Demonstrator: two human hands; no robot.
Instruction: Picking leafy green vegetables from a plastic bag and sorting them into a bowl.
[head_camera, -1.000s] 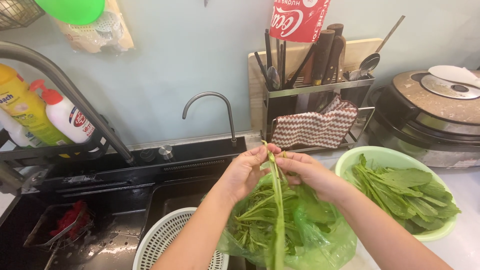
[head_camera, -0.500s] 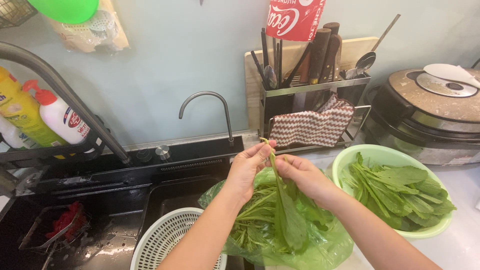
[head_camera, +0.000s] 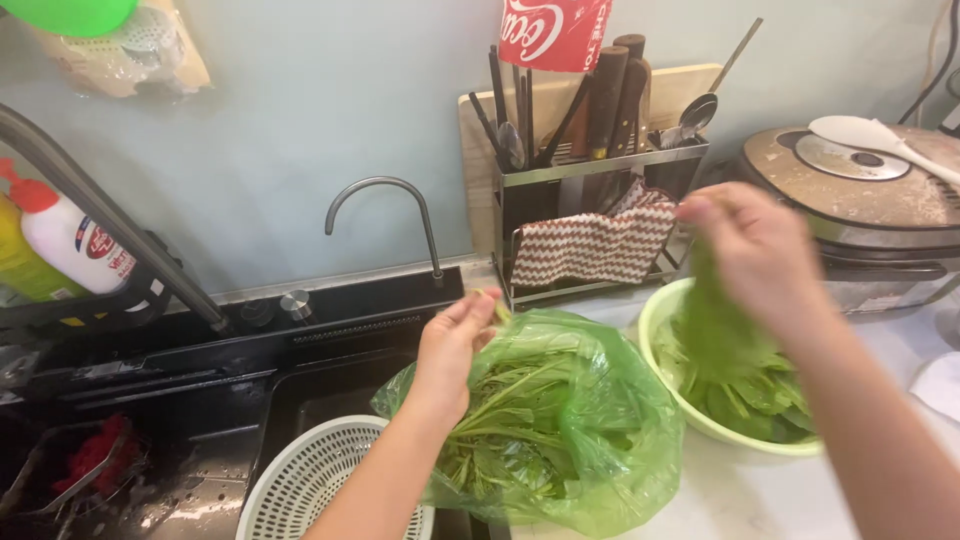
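Observation:
My right hand (head_camera: 755, 250) is raised over the light green bowl (head_camera: 660, 320) and grips a leafy green (head_camera: 725, 335) that hangs down into the bowl's pile of leaves. My left hand (head_camera: 455, 345) stays over the open green plastic bag (head_camera: 600, 430) full of stalky greens and pinches a small yellowish stem piece (head_camera: 497, 308) between fingers and thumb. The bag lies on the counter edge beside the sink. A white colander (head_camera: 300, 480) sits just left of my left forearm.
A dark sink (head_camera: 200, 400) with a curved tap (head_camera: 385, 200) is at left, bottles (head_camera: 70, 245) behind it. A utensil rack (head_camera: 590, 200) with a striped cloth stands at the back. A rice cooker (head_camera: 860, 200) with a white paddle is at far right.
My hands, joined on one leaf above the bag, have parted. The right hand carried the leaf right to the bowl. The left hand kept the stem piece over the bag.

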